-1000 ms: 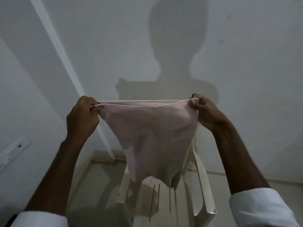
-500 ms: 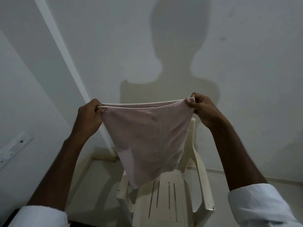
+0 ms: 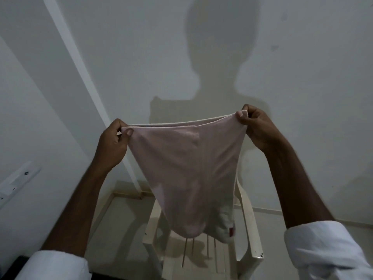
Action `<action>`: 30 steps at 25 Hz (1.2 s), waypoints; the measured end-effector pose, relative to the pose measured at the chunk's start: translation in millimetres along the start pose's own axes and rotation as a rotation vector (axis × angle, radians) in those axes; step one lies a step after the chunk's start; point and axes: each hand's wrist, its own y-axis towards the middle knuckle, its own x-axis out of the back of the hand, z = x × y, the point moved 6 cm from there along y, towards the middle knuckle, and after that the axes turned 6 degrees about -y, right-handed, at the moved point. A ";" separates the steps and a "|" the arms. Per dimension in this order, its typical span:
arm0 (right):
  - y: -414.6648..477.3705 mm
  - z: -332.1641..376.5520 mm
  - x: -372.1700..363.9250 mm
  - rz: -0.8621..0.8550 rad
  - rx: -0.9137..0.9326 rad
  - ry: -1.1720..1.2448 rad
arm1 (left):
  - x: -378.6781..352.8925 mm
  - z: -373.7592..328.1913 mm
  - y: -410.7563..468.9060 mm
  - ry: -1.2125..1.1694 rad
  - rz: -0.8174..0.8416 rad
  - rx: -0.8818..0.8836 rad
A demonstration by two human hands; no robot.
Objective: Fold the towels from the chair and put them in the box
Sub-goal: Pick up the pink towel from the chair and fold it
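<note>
The person stood over the white plastic chair [image 3: 247, 219] with both arms raised, a pale pink towel [image 3: 187, 168] stretched between the hands above the seat. The left hand [image 3: 112, 144] pinched one top corner, its grip closed tight, thumb pressed over the cloth against curled fingers. The right hand [image 3: 257, 126] did the same with the other corner, a little higher above the chair than the left.

Between the two grips the top edge ran taut and showed two layers, a near hem and a far one with a narrow gap between them. Below that the cloth narrowed and sagged to a bunched low end, which hung in front of the chair's back and just over the slatted seat. Whether it touched the seat I could not tell. At that low end, toward the armrest on the right-hand side, a whiter patch of cloth carried a small red tag [image 3: 232, 232].

White sleeves [image 3: 323, 249] were pushed up both forearms. Behind the chair the wall [image 3: 302, 57] carried the person's shadow [image 3: 218, 63], and on the side wall to the chair's left sat a white switch plate [image 3: 18, 178].
</note>
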 end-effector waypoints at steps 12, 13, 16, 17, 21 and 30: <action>-2.3 -20.2 34.5 -0.193 -0.066 -0.165 | -43.4 7.9 -2.2 -0.358 0.142 0.231; -2.1 -21.6 41.0 -0.244 -0.077 -0.208 | -48.7 3.5 -1.5 -0.388 0.146 0.229; -4.2 -25.7 52.7 -0.343 -0.111 -0.264 | -63.3 -10.7 2.4 -0.469 0.138 0.216; -5.3 -27.6 54.5 -0.370 -0.121 -0.268 | -66.9 -13.7 3.4 -0.494 0.126 0.208; -8.7 -22.6 53.9 -0.532 -0.114 -0.378 | -73.3 -29.9 6.7 -0.623 0.044 0.141; -17.5 6.5 -130.8 0.260 0.212 -0.700 | -92.6 -89.6 6.7 -0.284 0.029 -0.240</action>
